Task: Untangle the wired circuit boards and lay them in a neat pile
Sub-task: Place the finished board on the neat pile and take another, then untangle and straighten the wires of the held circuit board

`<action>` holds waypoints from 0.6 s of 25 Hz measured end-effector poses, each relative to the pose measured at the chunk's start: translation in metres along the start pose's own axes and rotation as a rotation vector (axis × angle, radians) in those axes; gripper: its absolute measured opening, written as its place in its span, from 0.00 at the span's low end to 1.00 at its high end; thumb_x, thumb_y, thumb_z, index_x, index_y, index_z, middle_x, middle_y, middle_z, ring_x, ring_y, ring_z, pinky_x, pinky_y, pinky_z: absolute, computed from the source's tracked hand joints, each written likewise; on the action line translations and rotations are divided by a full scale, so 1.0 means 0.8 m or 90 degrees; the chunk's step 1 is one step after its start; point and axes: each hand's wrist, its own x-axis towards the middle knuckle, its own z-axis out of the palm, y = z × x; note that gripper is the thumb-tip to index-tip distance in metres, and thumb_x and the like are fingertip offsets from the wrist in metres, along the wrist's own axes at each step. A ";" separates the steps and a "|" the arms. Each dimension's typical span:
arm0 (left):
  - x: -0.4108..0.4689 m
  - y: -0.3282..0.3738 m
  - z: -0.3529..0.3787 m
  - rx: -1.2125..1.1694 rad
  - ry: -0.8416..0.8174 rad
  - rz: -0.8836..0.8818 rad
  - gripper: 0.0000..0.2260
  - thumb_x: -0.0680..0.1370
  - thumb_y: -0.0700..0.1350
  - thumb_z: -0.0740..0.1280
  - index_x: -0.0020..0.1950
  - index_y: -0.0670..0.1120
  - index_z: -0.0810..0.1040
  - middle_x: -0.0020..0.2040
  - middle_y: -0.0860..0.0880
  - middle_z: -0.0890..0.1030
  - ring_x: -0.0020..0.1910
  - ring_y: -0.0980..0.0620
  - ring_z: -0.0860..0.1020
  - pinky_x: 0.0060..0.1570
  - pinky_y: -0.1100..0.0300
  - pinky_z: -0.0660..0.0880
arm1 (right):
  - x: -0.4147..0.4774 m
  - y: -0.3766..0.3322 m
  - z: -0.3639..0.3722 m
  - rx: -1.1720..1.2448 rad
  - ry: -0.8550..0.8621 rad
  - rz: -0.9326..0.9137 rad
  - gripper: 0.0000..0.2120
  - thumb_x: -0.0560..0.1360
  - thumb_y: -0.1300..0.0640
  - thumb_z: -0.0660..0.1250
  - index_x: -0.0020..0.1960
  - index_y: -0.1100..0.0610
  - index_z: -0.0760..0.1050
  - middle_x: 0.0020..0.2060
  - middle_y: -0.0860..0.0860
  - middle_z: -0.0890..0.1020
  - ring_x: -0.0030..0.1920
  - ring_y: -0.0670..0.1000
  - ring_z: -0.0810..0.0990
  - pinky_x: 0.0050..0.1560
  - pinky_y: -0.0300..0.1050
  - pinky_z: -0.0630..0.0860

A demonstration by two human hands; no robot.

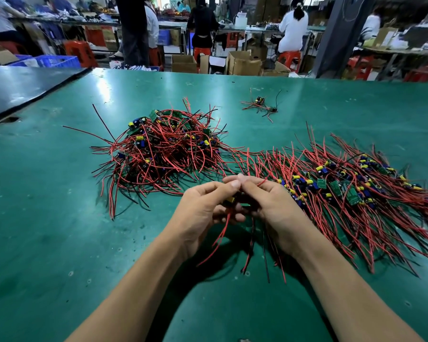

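Between hands, one board; three heaps

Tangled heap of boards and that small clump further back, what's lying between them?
Nothing: the head view shows only bare green table mat between the tangled heap and the small clump.

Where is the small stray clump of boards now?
Head view: the stray clump lies far centre-right on the green table, beyond the tangled heap and neat pile.
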 end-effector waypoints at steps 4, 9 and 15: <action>-0.004 -0.002 0.003 0.010 -0.066 -0.059 0.09 0.70 0.48 0.72 0.41 0.43 0.82 0.35 0.42 0.82 0.29 0.46 0.82 0.33 0.59 0.80 | 0.002 0.001 -0.007 0.009 0.027 -0.007 0.12 0.72 0.46 0.72 0.43 0.55 0.84 0.33 0.55 0.81 0.28 0.49 0.78 0.28 0.41 0.77; -0.009 -0.007 0.009 0.045 -0.125 -0.110 0.10 0.70 0.49 0.72 0.44 0.44 0.85 0.36 0.41 0.83 0.32 0.46 0.82 0.35 0.59 0.80 | 0.002 0.002 -0.006 -0.075 0.068 -0.020 0.19 0.75 0.40 0.67 0.38 0.54 0.82 0.29 0.51 0.79 0.26 0.47 0.75 0.27 0.37 0.73; -0.005 -0.008 0.008 0.000 -0.126 -0.130 0.05 0.73 0.44 0.70 0.44 0.45 0.85 0.45 0.40 0.85 0.38 0.45 0.84 0.38 0.56 0.82 | 0.002 0.000 -0.006 0.003 0.039 0.026 0.20 0.83 0.46 0.61 0.42 0.57 0.82 0.29 0.51 0.81 0.23 0.45 0.75 0.22 0.34 0.69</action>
